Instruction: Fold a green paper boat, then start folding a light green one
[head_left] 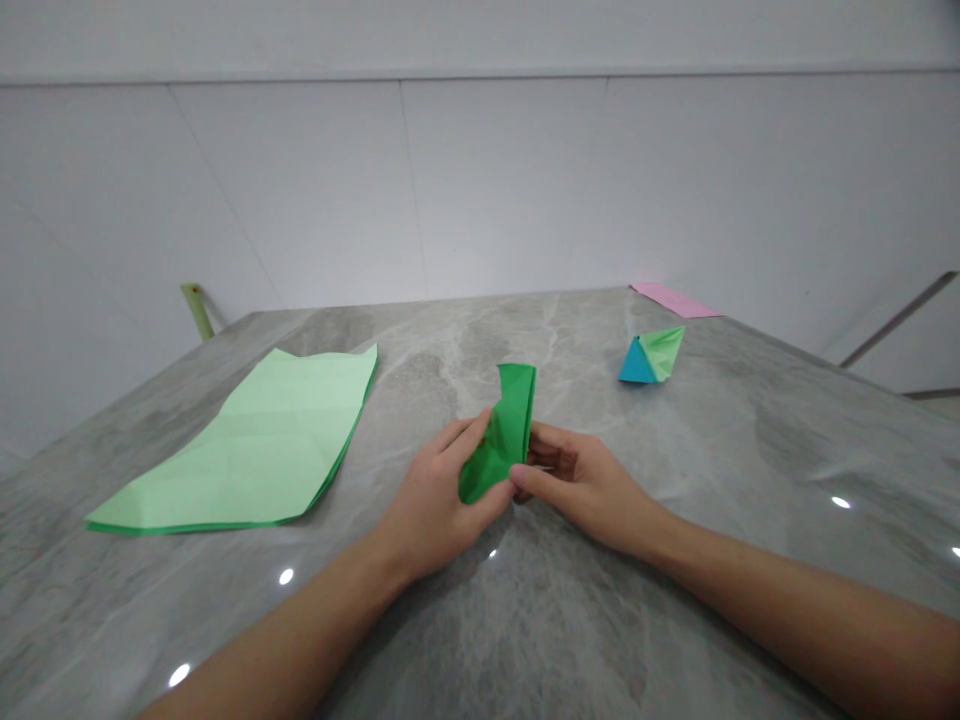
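Between my two hands, just over the table, stands a folded piece of dark green paper [514, 420], its narrow upper part sticking up and its lower part opened like a pocket. My left hand [448, 490] grips it from the left, fingers behind and thumb along the bottom edge. On the other side my right hand [574, 480] pinches the lower right edge between thumb and fingers. The two thumbs come close together at the bottom of the paper. Some of the left fingertips are hidden behind the fold.
Light green sheets [247, 450] with darker green edges lie on the left of the grey marbled table [420, 340]. A folded blue and light green paper piece [651, 356] sits at the back right. Beyond it, pink paper [675, 300] lies at the table's edge near the white wall.
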